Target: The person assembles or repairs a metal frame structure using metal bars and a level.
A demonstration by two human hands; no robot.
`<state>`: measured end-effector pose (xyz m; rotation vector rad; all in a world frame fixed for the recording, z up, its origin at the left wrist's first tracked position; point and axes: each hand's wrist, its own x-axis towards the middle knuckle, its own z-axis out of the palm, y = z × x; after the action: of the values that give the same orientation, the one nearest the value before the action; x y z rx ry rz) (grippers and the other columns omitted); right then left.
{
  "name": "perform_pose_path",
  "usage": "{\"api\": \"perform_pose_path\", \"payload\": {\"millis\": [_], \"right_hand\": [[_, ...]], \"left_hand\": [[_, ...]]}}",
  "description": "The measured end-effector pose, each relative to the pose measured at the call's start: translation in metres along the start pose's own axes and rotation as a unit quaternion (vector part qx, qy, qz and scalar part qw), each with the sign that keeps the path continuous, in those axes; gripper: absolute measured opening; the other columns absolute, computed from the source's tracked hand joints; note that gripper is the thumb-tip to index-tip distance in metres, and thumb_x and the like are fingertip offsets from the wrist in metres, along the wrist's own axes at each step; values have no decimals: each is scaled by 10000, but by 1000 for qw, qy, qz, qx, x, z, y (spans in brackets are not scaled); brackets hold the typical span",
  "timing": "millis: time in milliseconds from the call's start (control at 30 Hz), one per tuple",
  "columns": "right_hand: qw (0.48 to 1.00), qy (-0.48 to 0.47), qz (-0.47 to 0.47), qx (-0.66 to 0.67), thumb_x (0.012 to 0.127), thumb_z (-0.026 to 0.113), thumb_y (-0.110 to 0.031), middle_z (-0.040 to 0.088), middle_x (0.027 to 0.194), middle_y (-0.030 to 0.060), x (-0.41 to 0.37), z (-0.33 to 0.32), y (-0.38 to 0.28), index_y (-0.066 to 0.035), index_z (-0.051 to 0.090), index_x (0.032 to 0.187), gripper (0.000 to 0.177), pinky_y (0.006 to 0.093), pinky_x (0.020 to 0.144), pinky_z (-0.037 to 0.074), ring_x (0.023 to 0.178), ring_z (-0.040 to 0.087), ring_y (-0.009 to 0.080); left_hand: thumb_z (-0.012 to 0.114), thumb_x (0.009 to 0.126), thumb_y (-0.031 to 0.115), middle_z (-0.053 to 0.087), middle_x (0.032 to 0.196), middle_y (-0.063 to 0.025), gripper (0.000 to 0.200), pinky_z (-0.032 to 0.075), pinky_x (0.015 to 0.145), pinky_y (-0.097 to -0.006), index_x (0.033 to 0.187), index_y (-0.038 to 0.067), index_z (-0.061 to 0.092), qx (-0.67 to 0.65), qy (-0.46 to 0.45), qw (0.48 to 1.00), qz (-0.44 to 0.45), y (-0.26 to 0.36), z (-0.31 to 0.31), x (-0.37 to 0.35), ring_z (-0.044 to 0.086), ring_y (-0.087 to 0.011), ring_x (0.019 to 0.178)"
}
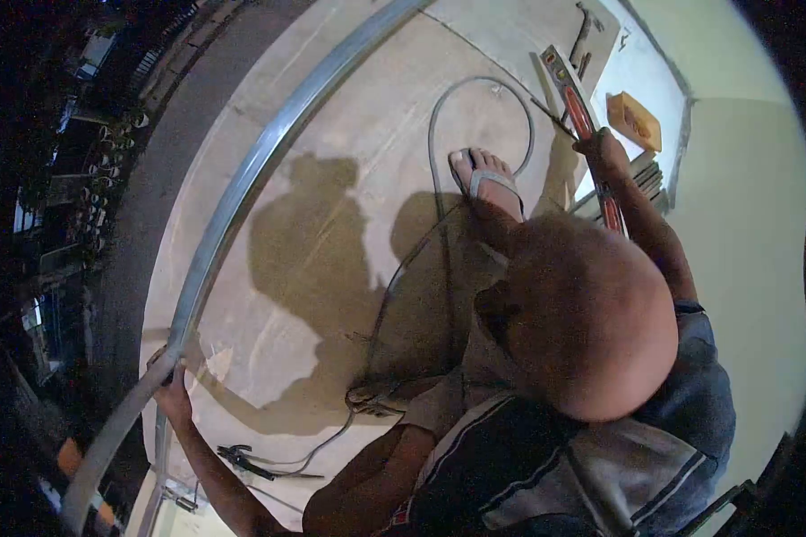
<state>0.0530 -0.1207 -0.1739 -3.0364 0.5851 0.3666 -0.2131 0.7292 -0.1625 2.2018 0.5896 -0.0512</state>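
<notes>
At the left, my left hand point(174, 387) is closed around a long grey metal tube point(258, 161), which runs along the edge of the floor. My right hand point(604, 154), at the upper right, grips a spirit level point(575, 100) with a red body and pale edges. Its far end points away from me. Below the left hand's side, a welding electrode holder point(244, 460) lies on the floor, joined to a grey cable point(434, 134) that loops around my sandalled foot point(493, 179). My bent knee point(591, 313) hides part of the floor.
A hammer point(586, 31) lies at the top right, near an orange-yellow box point(634, 122) and a stack of metal bars point(647, 183). A pale wall point(743, 179) rises on the right. Beyond the floor's left edge, a dark street point(157, 170) lies lower down.
</notes>
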Motion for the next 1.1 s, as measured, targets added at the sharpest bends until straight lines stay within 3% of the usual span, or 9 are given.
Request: {"api": "perform_pose_path", "payload": {"millis": [267,367,400,467,600,667,800,967,1100], "right_hand": [[998,-19,60,24,839,659,-456,686,865,168,4,46,30,-35,592,1004,457,446,759,506,848,670,341],[994,-80,32,72,921,537,-473,674,797,137,11,50,41,-29,625,999,459,397,675,500,769,661,256],[944,-173,-45,277,915,549,-480,666,786,110,20,58,57,-25,628,1053,482,361,646,496,745,648,207],[978,-115,-118,125,896,604,-418,647,919,141,29,33,40,-21,579,1139,466,365,728,496,852,638,240],[918,15,-394,-34,859,714,-293,610,1186,204,16,-44,-125,-13,481,1312,581,373,894,496,1065,618,305],[887,-111,-447,-25,828,746,-278,635,1138,196,-67,-82,-246,-22,534,1256,542,395,869,506,1018,637,304],[656,-114,-734,-137,801,733,-235,634,1093,170,-177,-86,-391,-61,558,1209,477,436,867,508,1002,631,354],[565,-31,-825,-11,807,727,-282,588,1162,205,-270,8,-529,-48,533,1254,540,454,928,464,1099,560,381],[579,-64,-806,107,773,754,-266,572,1168,202,-361,64,-586,-38,524,1261,585,443,915,473,1083,559,373]], "left_hand": [[706,847,96,608,1146,-134,380,422,981,-378,1180,-26,569,81,3,996,26,-10,-4,1,560,-244,1080],[708,848,140,604,1181,-137,416,417,994,-384,1206,-25,572,107,27,992,-53,-21,-3,-5,554,-251,1096],[710,850,158,592,1226,-148,433,410,1003,-385,1218,-25,571,61,41,990,-118,-34,-2,-11,547,-257,1119],[697,846,182,613,1223,-159,448,436,988,-386,1227,-22,581,24,51,998,-40,-54,3,-15,580,-267,1108],[763,730,306,674,997,-213,452,492,854,-407,1017,-28,662,90,101,990,-43,-26,7,-13,640,-330,931],[786,686,362,657,925,-219,474,496,821,-439,956,-7,661,158,133,978,15,-43,12,-17,640,-378,896],[808,667,400,664,946,-207,530,490,841,-444,990,12,645,133,101,986,2,-48,13,-15,635,-364,950],[835,631,474,655,1076,-185,769,490,913,-401,1203,37,566,-1,126,990,65,-36,8,-28,625,-322,1041],[875,577,488,617,1174,-170,908,454,987,-380,1279,33,521,-137,186,966,113,-30,12,-29,593,-282,1109]]}}
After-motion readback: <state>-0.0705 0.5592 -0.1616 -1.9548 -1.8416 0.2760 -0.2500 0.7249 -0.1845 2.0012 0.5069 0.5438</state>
